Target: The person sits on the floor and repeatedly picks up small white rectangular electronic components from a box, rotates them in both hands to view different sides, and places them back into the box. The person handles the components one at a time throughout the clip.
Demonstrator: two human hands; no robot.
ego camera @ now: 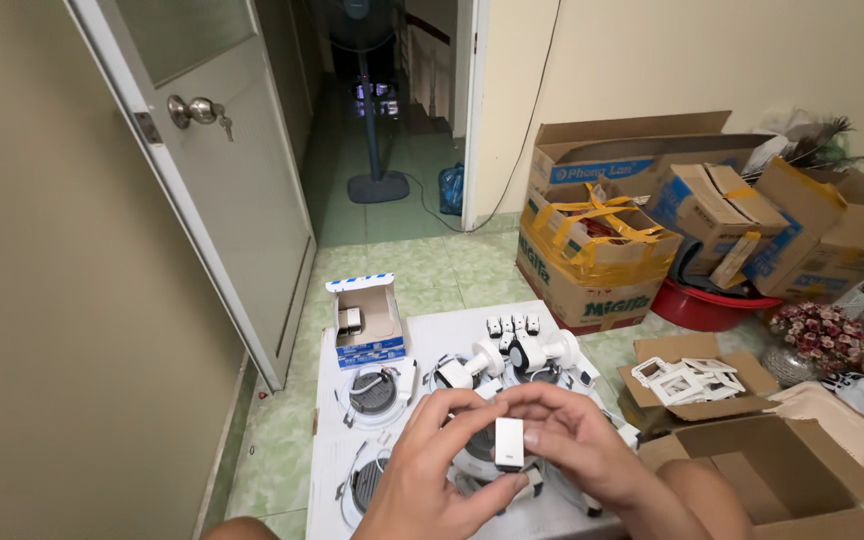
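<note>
1. left hand [432,470] and right hand [577,445] both pinch the white block [509,443], fingers closed on it, above the white board [432,330].
2. best to keep it square and steady, clear of the lamps [377,392] below.

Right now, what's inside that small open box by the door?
The small open box shows one little white-and-dark part near its left wall. Its walls hide anything deeper; its bottom cannot be seen.
</note>
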